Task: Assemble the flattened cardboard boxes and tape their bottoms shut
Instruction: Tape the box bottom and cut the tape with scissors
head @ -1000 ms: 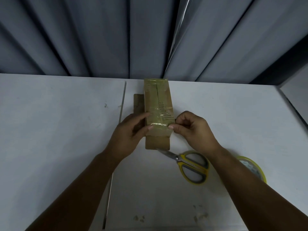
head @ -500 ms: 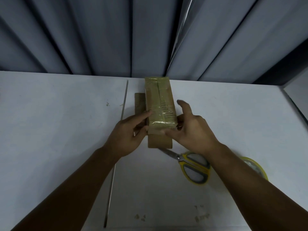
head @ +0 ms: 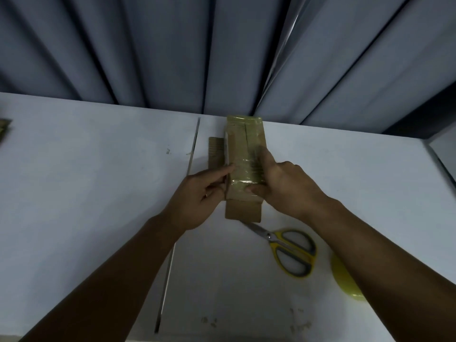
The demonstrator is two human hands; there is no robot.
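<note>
A narrow brown cardboard box (head: 243, 149) stands on the white table (head: 98, 193), its upward face covered in yellowish clear tape. One loose flap sticks out at its near end and another at its left. My left hand (head: 204, 193) holds the box's left side, index finger stretched along the top edge. My right hand (head: 283, 186) lies on the taped face, fingers extended along the tape and thumb pressing the near end. Yellow-handled scissors (head: 286, 250) lie just right of the box's near end. A yellowish tape roll (head: 345, 280) sits behind my right forearm, partly hidden.
Grey curtains (head: 172, 50) hang right behind the table's far edge. A seam (head: 182, 198) runs down the table left of the box. A bit of brown cardboard (head: 3, 128) shows at the far left edge.
My right hand went from pinching the tape's near end to lying flat on the box, its fingers sliding forward along the tape. My left hand has stayed at the box's left side.
</note>
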